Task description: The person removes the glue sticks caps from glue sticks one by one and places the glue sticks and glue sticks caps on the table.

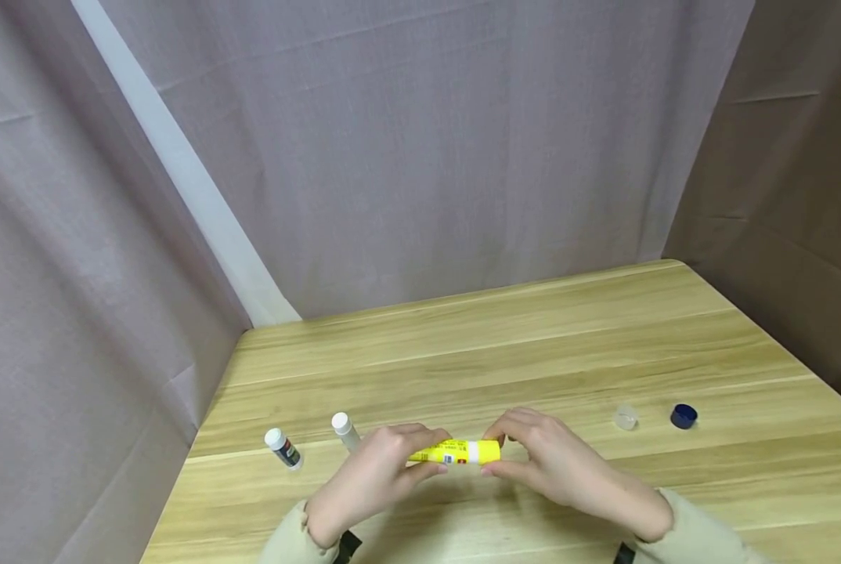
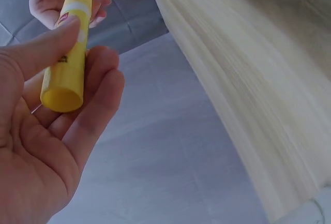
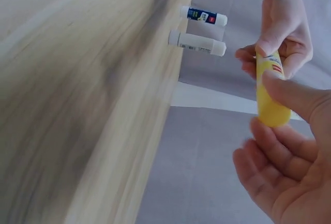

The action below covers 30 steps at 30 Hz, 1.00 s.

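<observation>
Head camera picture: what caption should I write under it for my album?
Two hands, left hand and right hand, hold a yellow glue stick above a wooden table.

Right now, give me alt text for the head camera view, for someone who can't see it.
Two hands, left hand and right hand, hold a yellow glue stick level above a wooden table. Two white-capped sticks stand left; a clear cap and blue cap lie right.

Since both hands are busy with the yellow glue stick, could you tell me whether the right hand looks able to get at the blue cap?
Probably yes: the blue cap lies on bare table right of the right hand, nothing between.
</observation>
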Motion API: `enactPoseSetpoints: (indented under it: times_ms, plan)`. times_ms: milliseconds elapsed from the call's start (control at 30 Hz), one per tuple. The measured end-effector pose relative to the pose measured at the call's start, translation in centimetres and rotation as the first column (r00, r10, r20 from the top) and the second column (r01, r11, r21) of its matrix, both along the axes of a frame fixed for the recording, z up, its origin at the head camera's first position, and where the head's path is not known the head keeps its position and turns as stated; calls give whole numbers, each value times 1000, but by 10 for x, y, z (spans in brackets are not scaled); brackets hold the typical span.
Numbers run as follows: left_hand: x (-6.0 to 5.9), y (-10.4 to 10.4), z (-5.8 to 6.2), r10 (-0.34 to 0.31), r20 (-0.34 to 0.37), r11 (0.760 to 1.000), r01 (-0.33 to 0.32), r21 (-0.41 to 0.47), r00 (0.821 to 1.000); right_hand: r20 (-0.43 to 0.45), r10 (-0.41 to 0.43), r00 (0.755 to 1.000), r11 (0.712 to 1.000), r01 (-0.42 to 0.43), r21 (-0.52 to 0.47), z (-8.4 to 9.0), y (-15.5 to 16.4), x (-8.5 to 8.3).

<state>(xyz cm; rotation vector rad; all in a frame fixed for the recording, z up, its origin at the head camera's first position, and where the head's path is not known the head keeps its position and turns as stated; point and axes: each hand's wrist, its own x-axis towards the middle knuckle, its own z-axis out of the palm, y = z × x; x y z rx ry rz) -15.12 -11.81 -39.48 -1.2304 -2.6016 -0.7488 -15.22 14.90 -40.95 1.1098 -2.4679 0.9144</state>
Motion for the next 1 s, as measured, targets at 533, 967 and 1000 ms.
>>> enactPoseSetpoints:
  times_ms: [533, 967, 1000]
  plan:
    - [2, 2, 1, 17, -11, 999, -18, -29, 1000, -36, -55, 998, 987, 60, 152, 5, -2, 1]
    - [9, 2, 3, 23, -112, 991, -37, -125, 993, 74, -32, 997, 976, 15, 218, 18, -5, 3]
    - [10, 2, 4, 24, -109, 991, -37, -126, 994, 58, -31, 998, 977, 18, 213, 18, -5, 3]
